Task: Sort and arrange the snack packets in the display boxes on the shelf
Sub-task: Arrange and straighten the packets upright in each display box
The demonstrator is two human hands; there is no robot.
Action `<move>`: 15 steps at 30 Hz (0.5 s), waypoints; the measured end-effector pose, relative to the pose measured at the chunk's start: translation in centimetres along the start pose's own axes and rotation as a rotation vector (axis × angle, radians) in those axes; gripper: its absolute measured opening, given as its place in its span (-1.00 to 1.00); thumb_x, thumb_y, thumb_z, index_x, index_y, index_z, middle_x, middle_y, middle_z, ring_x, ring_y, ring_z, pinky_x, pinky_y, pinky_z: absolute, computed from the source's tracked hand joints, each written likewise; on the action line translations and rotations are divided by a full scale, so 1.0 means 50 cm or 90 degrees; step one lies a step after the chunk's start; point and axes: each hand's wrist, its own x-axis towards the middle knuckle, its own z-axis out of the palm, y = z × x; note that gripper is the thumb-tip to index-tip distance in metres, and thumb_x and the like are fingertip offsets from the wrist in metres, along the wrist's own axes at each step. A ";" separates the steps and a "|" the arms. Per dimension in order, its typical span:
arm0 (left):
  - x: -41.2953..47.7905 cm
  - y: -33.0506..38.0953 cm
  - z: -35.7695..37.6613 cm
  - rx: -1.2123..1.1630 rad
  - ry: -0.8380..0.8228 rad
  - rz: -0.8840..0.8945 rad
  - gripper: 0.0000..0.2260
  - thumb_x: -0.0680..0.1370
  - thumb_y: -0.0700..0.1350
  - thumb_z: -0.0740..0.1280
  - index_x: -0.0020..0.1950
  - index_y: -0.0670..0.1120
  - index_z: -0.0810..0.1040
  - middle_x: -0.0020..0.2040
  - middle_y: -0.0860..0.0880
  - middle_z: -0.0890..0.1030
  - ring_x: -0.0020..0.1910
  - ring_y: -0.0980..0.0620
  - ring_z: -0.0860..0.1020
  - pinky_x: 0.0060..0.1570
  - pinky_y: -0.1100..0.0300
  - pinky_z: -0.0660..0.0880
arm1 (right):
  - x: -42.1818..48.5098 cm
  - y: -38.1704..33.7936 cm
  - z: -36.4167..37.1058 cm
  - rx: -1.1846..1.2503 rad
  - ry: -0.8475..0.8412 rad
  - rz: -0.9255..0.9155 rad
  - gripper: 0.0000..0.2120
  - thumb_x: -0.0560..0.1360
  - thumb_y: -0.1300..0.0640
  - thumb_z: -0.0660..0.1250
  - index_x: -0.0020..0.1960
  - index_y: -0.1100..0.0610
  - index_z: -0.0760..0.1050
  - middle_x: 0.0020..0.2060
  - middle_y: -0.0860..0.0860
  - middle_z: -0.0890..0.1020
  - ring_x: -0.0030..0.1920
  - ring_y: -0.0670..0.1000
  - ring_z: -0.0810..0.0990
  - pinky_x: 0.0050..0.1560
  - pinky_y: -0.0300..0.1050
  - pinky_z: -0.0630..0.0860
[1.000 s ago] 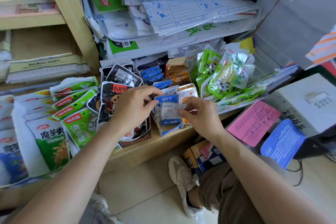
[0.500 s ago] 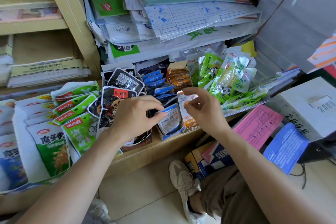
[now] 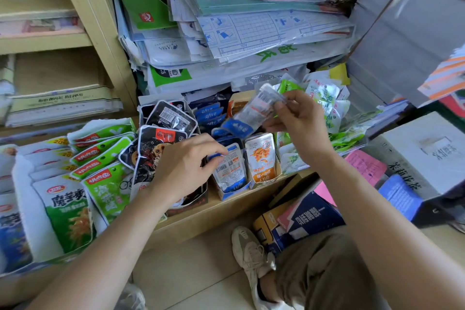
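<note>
Step in hand: filling the blue row. Toward the left end of the shelf [image 3: 221, 214], green packets [image 3: 100, 158] lie stacked in their box, and beside them black packets [image 3: 161, 143] stand in theirs. Left hand [image 3: 183, 168]: fingers curled, thumb and forefinger closed on the top edge of the front blue packet [image 3: 230, 171]. That packet stands upright in the blue display box [image 3: 234, 190] at the shelf's front edge; judged to be steadied so a slot stays open behind it. Just right, an orange packet [image 3: 261, 158] stands upright in its own box, side by side with the blue box. Right hand [image 3: 299, 121]: fingertips clamped on one end of the raised blue packet [image 3: 254, 113], held in the air above the back of the blue row, tilted with its blue end down and to the left; blurred, print unreadable. Green-and-white packets [image 3: 324, 98] are heaped loose toward the right end, behind that hand. Next move, as judged: turn the raised packet to stand like its neighbours, then lower it into the row behind the front one without knocking the orange box. The loose heap looks not yet sorted.
</note>
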 end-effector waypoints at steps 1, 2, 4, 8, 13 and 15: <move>0.000 0.000 0.001 0.002 -0.007 0.001 -0.89 0.54 -0.04 0.46 0.05 0.13 0.71 0.00 0.21 0.65 -0.24 0.22 0.58 -0.41 0.17 0.54 | -0.010 -0.007 -0.011 0.062 0.009 0.015 -0.97 0.62 0.30 0.26 0.00 0.25 0.44 -0.16 0.20 0.70 -0.24 0.18 0.71 -0.21 -0.01 0.66; 0.000 0.000 0.001 0.003 -0.010 0.002 -0.88 0.55 -0.04 0.45 0.05 0.13 0.71 -0.01 0.21 0.65 -0.20 0.22 0.59 -0.41 0.15 0.55 | -0.021 -0.013 -0.021 0.125 0.017 0.032 -0.94 0.62 0.30 0.25 -0.03 0.24 0.45 -0.16 0.19 0.70 -0.24 0.18 0.71 -0.19 -0.03 0.65; 0.001 0.000 0.003 0.003 -0.011 -0.006 -0.88 0.55 -0.05 0.44 0.05 0.14 0.71 0.00 0.22 0.66 -0.16 0.22 0.61 -0.39 0.13 0.57 | -0.046 -0.018 -0.041 0.237 0.017 0.071 -0.83 0.61 0.24 0.26 -0.14 0.19 0.53 -0.21 0.16 0.67 -0.23 0.18 0.69 -0.13 0.00 0.65; 0.003 0.003 0.003 -0.008 -0.016 -0.025 -0.88 0.55 -0.06 0.43 0.04 0.13 0.72 0.01 0.22 0.66 -0.17 0.18 0.63 -0.36 0.09 0.59 | -0.088 0.005 -0.070 0.170 -0.008 0.089 -0.70 0.43 -0.05 0.46 -0.27 0.20 0.61 -0.23 0.21 0.64 -0.18 0.17 0.66 -0.06 0.09 0.60; 0.003 0.006 -0.002 -0.016 -0.022 -0.039 -0.85 0.55 -0.10 0.44 0.04 0.13 0.72 0.01 0.23 0.67 -0.07 0.23 0.62 -0.26 0.11 0.61 | -0.115 0.048 -0.071 0.027 -0.044 0.122 -0.81 0.39 0.38 0.50 -0.08 0.29 0.52 -0.11 0.21 0.70 -0.08 0.20 0.72 -0.14 0.08 0.68; 0.001 0.006 -0.002 -0.019 -0.027 -0.044 -0.85 0.56 -0.09 0.43 0.05 0.13 0.72 0.00 0.23 0.67 -0.05 0.23 0.62 -0.21 0.10 0.62 | -0.118 0.050 -0.068 0.000 -0.039 0.135 -0.74 0.40 0.39 0.49 0.06 0.29 0.55 -0.03 0.17 0.70 -0.04 0.15 0.72 -0.11 0.06 0.68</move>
